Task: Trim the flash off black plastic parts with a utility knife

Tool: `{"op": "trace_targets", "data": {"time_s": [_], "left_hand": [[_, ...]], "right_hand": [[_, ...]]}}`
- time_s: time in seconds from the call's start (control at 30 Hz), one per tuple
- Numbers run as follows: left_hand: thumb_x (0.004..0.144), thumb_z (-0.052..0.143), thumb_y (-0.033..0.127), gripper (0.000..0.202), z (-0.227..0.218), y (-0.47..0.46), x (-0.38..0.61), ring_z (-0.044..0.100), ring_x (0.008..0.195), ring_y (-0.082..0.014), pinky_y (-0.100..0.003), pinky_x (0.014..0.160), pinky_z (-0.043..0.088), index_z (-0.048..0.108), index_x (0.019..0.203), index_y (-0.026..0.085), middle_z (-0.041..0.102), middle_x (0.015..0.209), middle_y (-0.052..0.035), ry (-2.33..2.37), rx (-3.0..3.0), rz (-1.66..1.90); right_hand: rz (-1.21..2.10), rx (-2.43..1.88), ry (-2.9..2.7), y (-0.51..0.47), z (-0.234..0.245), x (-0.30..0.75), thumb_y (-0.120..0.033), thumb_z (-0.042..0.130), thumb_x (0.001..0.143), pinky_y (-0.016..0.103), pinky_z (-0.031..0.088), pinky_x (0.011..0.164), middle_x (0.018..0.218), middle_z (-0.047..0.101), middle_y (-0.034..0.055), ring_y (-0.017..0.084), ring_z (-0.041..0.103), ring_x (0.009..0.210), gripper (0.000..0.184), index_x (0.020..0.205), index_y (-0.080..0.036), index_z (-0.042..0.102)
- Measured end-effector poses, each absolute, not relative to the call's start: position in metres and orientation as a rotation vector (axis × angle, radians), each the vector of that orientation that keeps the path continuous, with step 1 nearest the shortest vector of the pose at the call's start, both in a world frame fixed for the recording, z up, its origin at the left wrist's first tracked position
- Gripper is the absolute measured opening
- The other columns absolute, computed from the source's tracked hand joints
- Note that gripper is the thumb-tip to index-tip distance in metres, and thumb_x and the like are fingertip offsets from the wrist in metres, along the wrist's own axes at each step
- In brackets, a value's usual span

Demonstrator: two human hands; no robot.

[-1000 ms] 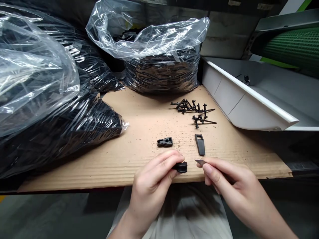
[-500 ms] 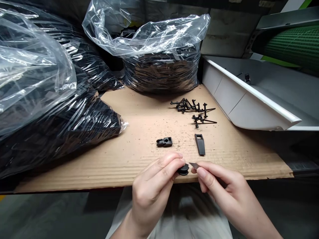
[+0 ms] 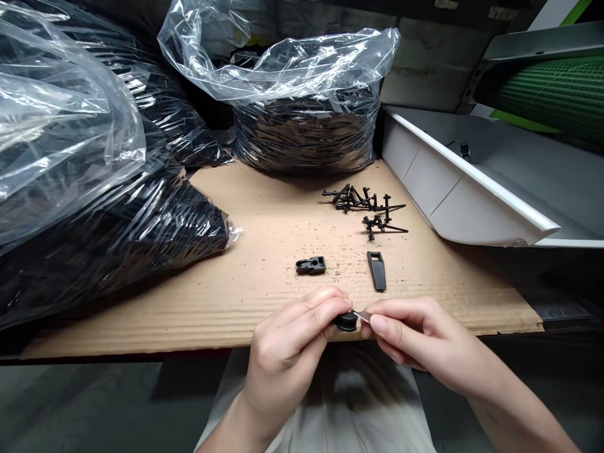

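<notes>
Between the fingers of my left hand [image 3: 297,343] is a small round black plastic part [image 3: 346,322] with a groove around its side, held at the front edge of the cardboard. My right hand [image 3: 418,333] pinches a small flat metal blade [image 3: 362,315], its tip against the upper edge of the round part. Just beyond my hands lie a black plastic clip-like piece [image 3: 311,265] with a round hole and, to its right, a tapered black piece [image 3: 377,271] with a square opening. My left fingers hide part of the round part.
Thin black sprue-like sticks [image 3: 361,200] lie in a heap farther back on the cardboard [image 3: 264,214], among tiny black shavings. Plastic bags of black parts stand at the left [image 3: 117,214] and back [image 3: 306,126]. A white-rimmed tray [image 3: 472,173] borders the right, below a green roll [image 3: 552,94].
My right hand has moved slightly left, bringing the blade from just apart to against the round part's edge. My left hand keeps its hold.
</notes>
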State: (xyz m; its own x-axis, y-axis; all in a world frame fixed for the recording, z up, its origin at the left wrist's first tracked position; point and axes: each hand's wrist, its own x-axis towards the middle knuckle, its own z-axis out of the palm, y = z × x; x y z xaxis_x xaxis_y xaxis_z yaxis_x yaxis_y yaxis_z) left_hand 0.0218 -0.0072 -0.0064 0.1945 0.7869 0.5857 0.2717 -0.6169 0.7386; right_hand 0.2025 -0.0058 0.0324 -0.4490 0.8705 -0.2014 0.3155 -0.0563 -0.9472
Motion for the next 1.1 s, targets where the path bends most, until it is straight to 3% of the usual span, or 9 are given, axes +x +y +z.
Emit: {"op": "trace_targets", "data": {"time_s": [0.07, 0.17, 0.3, 0.5, 0.67, 0.77, 0.9, 1.1], "left_hand": [[0.076, 0.054, -0.001, 0.030, -0.005, -0.006, 0.021, 0.066, 0.086, -0.0172, -0.026, 0.079, 0.053, 0.068, 0.094, 0.020, 0.070, 0.094, -0.0020, 0.972, 1.951, 1.407], [0.074, 0.055, -0.002, 0.030, -0.004, -0.005, 0.021, 0.065, 0.089, -0.0158, -0.024, 0.084, 0.051, 0.068, 0.093, 0.018, 0.070, 0.094, -0.0023, 0.992, 1.937, 1.385], [0.073, 0.059, 0.002, 0.027, -0.001, -0.003, 0.022, 0.064, 0.089, -0.0153, -0.020, 0.081, 0.050, 0.069, 0.093, 0.018, 0.070, 0.094, -0.0024, 1.056, 1.884, 1.368], [0.071, 0.062, 0.011, 0.029, 0.007, -0.005, 0.024, 0.061, 0.048, -0.0111, -0.017, 0.051, 0.051, 0.066, 0.099, 0.015, 0.067, 0.055, 0.0020, 1.094, 1.455, 1.166], [0.069, 0.061, 0.013, 0.032, 0.014, -0.003, 0.027, 0.060, 0.047, -0.0117, -0.018, 0.047, 0.049, 0.064, 0.101, 0.011, 0.067, 0.054, -0.0004, 1.084, 1.164, 1.042], [0.068, 0.062, 0.014, 0.032, 0.013, -0.002, 0.028, 0.059, 0.046, -0.0116, -0.019, 0.046, 0.049, 0.064, 0.100, 0.011, 0.066, 0.052, -0.0001, 1.075, 1.110, 1.050], [0.069, 0.062, 0.016, 0.029, 0.010, -0.002, 0.028, 0.057, 0.045, -0.0099, -0.018, 0.047, 0.049, 0.066, 0.097, 0.011, 0.065, 0.052, 0.0013, 1.049, 1.081, 1.066], [0.069, 0.063, 0.016, 0.028, 0.012, -0.002, 0.029, 0.058, 0.048, -0.0097, -0.017, 0.049, 0.050, 0.067, 0.097, 0.013, 0.066, 0.054, 0.0022, 1.101, 1.067, 1.056]], "right_hand": [[1.720, -1.158, -1.678, -0.001, 0.032, 0.205, -0.030, 0.044, 0.087, 0.019, 0.018, 0.037, 0.048, 0.036, -0.0072, 0.004, 0.024, 0.040, 0.025, 0.071, -0.014, 0.056], [1.945, -1.041, -1.643, 0.000, 0.032, 0.203, -0.032, 0.048, 0.085, 0.018, 0.020, 0.038, 0.047, 0.040, -0.0064, 0.004, 0.028, 0.039, 0.026, 0.073, -0.013, 0.059], [1.929, -1.079, -1.594, -0.008, 0.031, 0.200, -0.036, 0.048, 0.085, 0.017, 0.023, 0.038, 0.047, 0.044, -0.0055, 0.004, 0.032, 0.039, 0.028, 0.074, -0.013, 0.060], [1.386, -1.303, -1.367, -0.026, 0.015, 0.200, -0.037, 0.051, 0.083, 0.017, 0.037, 0.043, 0.060, 0.053, -0.0024, 0.006, 0.044, 0.045, 0.023, 0.092, -0.018, 0.061], [0.562, -1.322, -1.605, -0.038, -0.009, 0.186, -0.019, 0.051, 0.083, 0.020, 0.045, 0.044, 0.068, 0.061, 0.0019, 0.010, 0.053, 0.047, 0.022, 0.103, -0.017, 0.061], [0.152, -1.168, -1.785, -0.038, -0.019, 0.176, -0.005, 0.051, 0.080, 0.021, 0.051, 0.051, 0.080, 0.067, 0.0061, 0.012, 0.060, 0.052, 0.031, 0.108, -0.013, 0.058], [0.043, -1.093, -1.830, -0.033, -0.020, 0.168, 0.000, 0.048, 0.080, 0.021, 0.054, 0.061, 0.082, 0.068, 0.0114, 0.016, 0.066, 0.069, 0.028, 0.106, -0.007, 0.057], [0.036, -1.135, -1.787, -0.032, -0.017, 0.162, -0.003, 0.047, 0.081, 0.022, 0.052, 0.050, 0.074, 0.066, 0.0115, 0.014, 0.061, 0.053, 0.023, 0.100, -0.003, 0.060]]}}
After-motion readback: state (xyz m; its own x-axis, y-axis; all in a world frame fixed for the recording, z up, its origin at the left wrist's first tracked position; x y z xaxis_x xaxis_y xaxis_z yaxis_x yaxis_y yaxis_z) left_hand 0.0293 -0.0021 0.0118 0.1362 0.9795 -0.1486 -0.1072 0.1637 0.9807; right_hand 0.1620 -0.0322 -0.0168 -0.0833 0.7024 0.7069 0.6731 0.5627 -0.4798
